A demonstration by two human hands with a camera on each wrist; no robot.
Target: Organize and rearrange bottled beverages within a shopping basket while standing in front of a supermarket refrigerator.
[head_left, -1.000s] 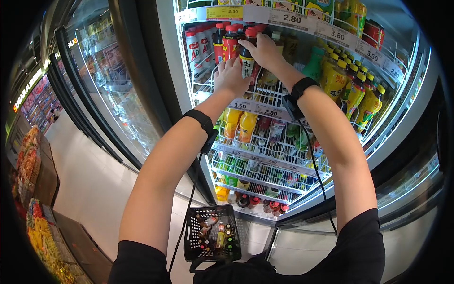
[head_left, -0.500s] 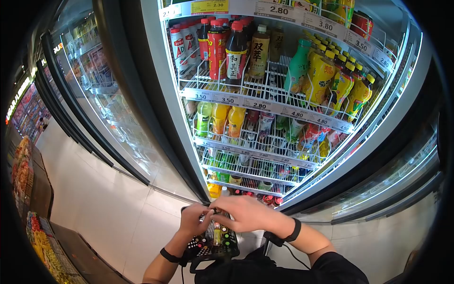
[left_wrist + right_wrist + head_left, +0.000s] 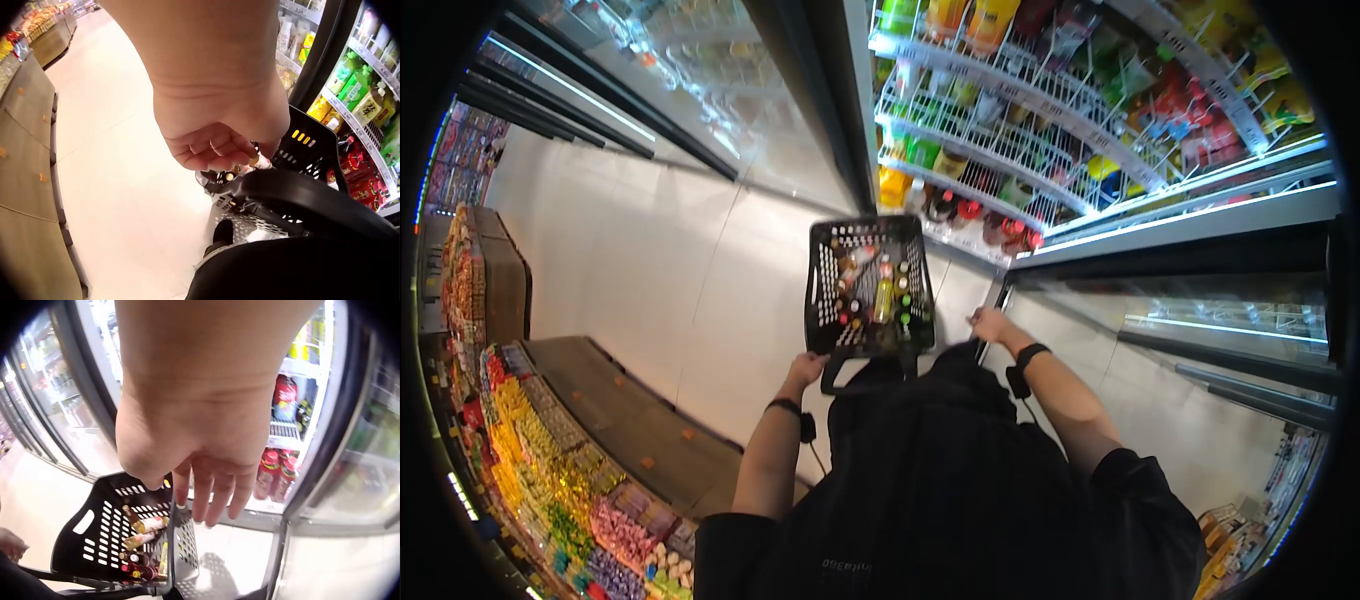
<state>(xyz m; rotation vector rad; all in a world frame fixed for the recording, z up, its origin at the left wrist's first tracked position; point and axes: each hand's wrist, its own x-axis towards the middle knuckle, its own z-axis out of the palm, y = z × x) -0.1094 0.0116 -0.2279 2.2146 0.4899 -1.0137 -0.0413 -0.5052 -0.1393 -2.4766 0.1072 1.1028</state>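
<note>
A black shopping basket (image 3: 813, 290) with slotted walls stands low in front of the person. Several bottles lie inside it, among them one with yellow contents (image 3: 884, 298) and one with a white label (image 3: 154, 524). The left hand (image 3: 806, 368) hangs beside the near left corner, its fingers loosely curled and holding nothing, close to the black basket handle (image 3: 306, 195). To the right of the basket hangs the right hand (image 3: 992, 325). Its fingers extend downward with nothing between them in the right wrist view.
A lit drinks fridge (image 3: 1010, 95) with wire shelves stands ahead. Its dark-framed glass doors flank it, the right door (image 3: 1200, 300) reaching beside the right arm. On the left, a display stand (image 3: 635, 420) holds colourful packaged goods. Pale floor (image 3: 660, 270) lies between stand and basket.
Both hands were at a red-capped bottle on the shelf, then came together above the basket. Now they hang apart on either side; the bottle was left on the shelf. The head view tilts down.
</note>
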